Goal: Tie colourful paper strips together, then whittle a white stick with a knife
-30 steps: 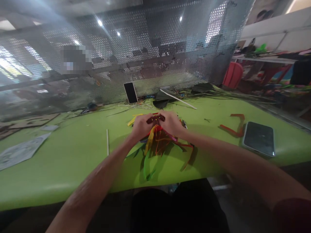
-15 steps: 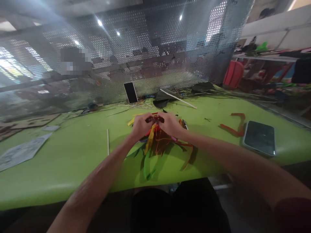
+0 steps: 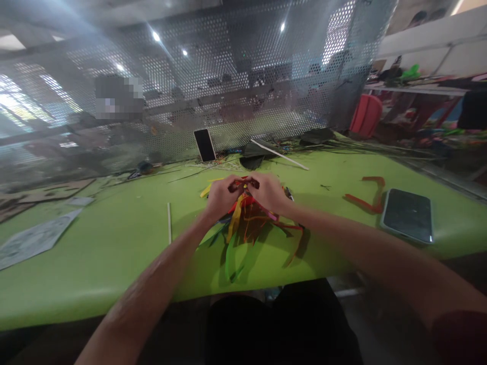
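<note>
A bundle of coloured strips (image 3: 235, 223), in red, yellow, orange and green, lies on the green table (image 3: 125, 253) in front of me. Over its far end my left hand (image 3: 224, 195) and my right hand (image 3: 268, 192) meet, thumbs and fingertips pinched close together. Both pinch at the bundle's top, but the small piece between the fingertips is too tiny to make out. Loose green and orange ends spread from beneath my hands toward the table's near edge.
Right of my hands lie a bent red strip (image 3: 363, 204) and a dark phone (image 3: 408, 215). A white stick (image 3: 169, 223) and a printed sheet (image 3: 38, 238) lie left. Another phone (image 3: 204, 145) leans near the perforated screen (image 3: 236, 91), beside scraps and a long white strip (image 3: 279, 154).
My fingertips have shifted slightly, and a small yellow bit now shows between them. My right hand has turned a little. The strips below stay nearly the same.
</note>
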`<state>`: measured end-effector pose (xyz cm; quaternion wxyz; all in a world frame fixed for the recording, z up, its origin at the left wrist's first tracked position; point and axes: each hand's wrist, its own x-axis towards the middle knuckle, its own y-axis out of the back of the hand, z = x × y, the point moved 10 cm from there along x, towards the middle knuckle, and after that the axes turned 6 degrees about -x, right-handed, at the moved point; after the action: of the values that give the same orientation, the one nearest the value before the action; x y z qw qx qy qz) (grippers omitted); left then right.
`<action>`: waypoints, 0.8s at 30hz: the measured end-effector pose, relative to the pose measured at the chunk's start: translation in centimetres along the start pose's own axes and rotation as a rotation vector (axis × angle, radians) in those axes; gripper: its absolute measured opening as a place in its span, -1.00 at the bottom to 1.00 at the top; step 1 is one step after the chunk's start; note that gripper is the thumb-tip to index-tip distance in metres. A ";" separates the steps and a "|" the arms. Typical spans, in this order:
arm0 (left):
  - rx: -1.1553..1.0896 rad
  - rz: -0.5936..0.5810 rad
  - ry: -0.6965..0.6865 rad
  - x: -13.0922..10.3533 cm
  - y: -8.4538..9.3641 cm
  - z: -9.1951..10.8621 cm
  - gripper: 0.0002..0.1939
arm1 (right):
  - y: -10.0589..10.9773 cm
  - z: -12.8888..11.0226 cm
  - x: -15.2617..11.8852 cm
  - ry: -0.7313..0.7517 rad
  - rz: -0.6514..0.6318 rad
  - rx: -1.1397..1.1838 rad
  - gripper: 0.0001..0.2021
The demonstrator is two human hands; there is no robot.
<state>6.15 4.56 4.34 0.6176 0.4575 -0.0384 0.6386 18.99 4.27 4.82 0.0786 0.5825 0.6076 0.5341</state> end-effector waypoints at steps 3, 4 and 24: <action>0.025 0.008 -0.036 0.0 0.0 0.4 -0.81 | 0.1 -0.2 0.0 0.020 0.017 -0.017 -0.84; 0.033 0.008 -0.042 0.0 0.0 0.4 -0.82 | 0.1 -0.2 0.0 0.022 0.015 -0.024 -0.84; 0.008 0.060 0.022 -0.1 0.3 0.2 -0.83 | -1.0 -0.4 0.0 0.065 -0.053 -0.007 -0.86</action>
<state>5.98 4.33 4.55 0.5967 0.4515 -0.0430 0.6620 18.05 4.28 4.22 0.0750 0.5484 0.6231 0.5525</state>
